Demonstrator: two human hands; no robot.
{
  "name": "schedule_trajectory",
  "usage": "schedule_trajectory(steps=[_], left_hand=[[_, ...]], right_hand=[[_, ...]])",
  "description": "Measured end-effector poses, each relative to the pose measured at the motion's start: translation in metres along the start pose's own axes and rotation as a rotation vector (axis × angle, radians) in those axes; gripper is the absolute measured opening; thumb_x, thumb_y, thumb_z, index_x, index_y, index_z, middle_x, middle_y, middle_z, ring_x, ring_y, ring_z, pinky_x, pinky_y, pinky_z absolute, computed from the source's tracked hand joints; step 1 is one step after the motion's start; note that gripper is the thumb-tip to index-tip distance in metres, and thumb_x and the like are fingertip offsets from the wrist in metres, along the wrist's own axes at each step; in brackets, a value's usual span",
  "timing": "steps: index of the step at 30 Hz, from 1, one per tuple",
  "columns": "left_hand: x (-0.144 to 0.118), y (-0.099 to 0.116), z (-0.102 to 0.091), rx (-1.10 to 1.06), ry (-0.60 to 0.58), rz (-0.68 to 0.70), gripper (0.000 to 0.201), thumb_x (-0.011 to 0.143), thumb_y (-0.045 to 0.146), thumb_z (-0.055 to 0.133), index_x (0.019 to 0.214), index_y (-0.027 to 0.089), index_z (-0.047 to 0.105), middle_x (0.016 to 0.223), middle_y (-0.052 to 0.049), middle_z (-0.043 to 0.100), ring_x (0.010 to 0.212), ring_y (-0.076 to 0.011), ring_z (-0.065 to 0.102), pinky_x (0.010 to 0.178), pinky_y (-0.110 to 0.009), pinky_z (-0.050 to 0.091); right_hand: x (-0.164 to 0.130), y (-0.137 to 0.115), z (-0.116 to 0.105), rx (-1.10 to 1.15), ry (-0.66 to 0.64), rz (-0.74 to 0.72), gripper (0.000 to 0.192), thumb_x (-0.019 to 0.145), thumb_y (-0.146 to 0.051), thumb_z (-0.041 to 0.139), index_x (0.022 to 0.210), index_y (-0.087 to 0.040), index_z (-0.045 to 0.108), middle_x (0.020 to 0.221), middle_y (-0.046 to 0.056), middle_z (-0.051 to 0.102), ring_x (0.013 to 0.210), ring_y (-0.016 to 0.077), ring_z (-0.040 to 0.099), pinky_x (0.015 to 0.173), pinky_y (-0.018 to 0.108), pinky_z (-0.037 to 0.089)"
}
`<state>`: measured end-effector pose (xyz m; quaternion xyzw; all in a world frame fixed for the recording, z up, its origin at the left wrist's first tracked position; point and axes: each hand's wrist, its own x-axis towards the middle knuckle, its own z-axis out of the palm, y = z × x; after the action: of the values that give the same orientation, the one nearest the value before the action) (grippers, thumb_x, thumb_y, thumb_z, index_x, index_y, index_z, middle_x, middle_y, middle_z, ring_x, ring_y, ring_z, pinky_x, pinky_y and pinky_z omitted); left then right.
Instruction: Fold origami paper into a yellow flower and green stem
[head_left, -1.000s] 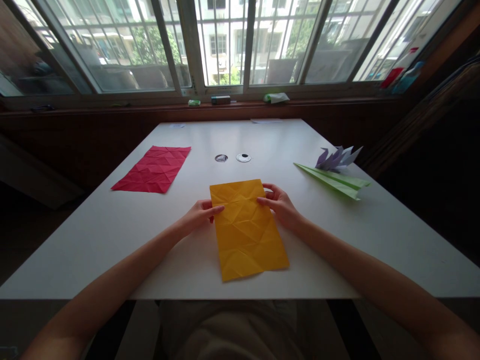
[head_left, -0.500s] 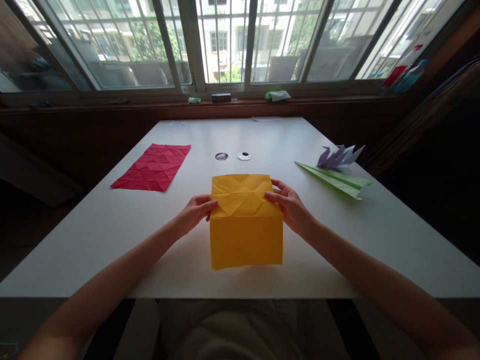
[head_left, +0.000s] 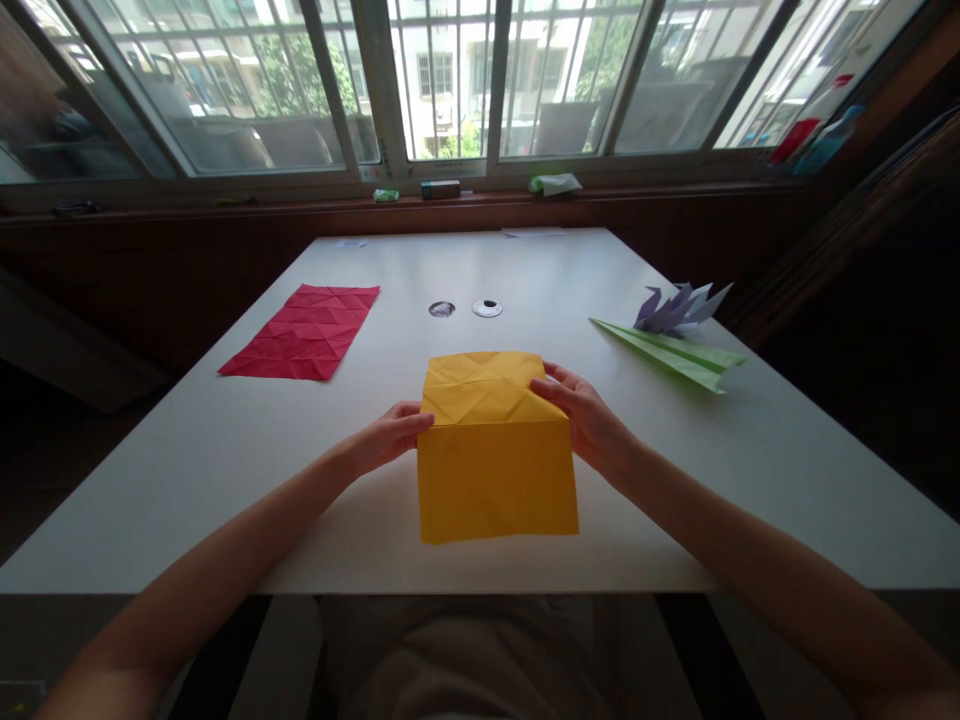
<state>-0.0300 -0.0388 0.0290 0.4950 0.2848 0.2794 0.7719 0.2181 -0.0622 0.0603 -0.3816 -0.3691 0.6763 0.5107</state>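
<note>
A creased sheet of yellow paper [head_left: 496, 482] is held up over the near part of the white table. A horizontal fold crosses it, with slanting creases in the upper part and a smooth lower part facing me. My left hand [head_left: 396, 434] pinches its left edge at the fold, thumb in front. On the right edge, a little higher, my right hand [head_left: 576, 400] grips it with the thumb on the front. The fingers behind the paper are partly hidden.
The white table [head_left: 225, 490] bears a creased red paper sheet [head_left: 307, 333] at left and two round discs [head_left: 442, 310] in the middle. At right lie a green paper plane [head_left: 667, 352] and purple paper cranes [head_left: 675, 308]. Small items line the windowsill [head_left: 300, 208] behind.
The yellow paper has tilted, so its lower part shows larger and its fold sits slightly higher. My left hand has slid a little lower along the edge. Both hands keep hold.
</note>
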Motion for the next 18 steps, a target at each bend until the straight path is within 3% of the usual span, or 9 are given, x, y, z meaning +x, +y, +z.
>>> schedule_trajectory(steps=[4,11,18], left_hand=[[0.0007,0.0021,0.0037,-0.029,0.059,-0.051,0.029,0.066,0.034,0.066,0.083,0.010,0.066,0.080,-0.008,0.067,0.068,-0.0129,0.060,0.061,-0.020,0.043],[0.0030,0.0010,0.0043,-0.026,0.129,-0.063,0.028,0.064,0.028,0.068,0.085,0.010,0.065,0.080,-0.008,0.067,0.071,-0.0153,0.062,0.064,-0.023,0.045],[0.0061,0.0017,0.0025,-0.019,0.204,-0.020,0.029,0.067,0.026,0.066,0.091,0.011,0.064,0.089,-0.009,0.067,0.076,-0.0148,0.061,0.068,-0.023,0.046]], right_hand=[[0.0024,0.0035,-0.0035,-0.016,0.017,0.004,0.036,0.066,-0.025,0.066,0.100,-0.020,0.054,0.089,0.003,0.067,0.074,0.0149,0.064,0.064,0.025,0.050],[0.0058,0.0085,-0.0064,-0.061,0.020,0.022,0.030,0.069,-0.028,0.063,0.097,-0.020,0.056,0.092,0.004,0.067,0.080,0.0175,0.063,0.069,0.028,0.051],[0.0028,0.0080,-0.0064,-0.182,-0.085,0.109,0.029,0.070,-0.034,0.063,0.095,-0.020,0.060,0.096,0.005,0.066,0.084,0.0184,0.062,0.066,0.025,0.050]])
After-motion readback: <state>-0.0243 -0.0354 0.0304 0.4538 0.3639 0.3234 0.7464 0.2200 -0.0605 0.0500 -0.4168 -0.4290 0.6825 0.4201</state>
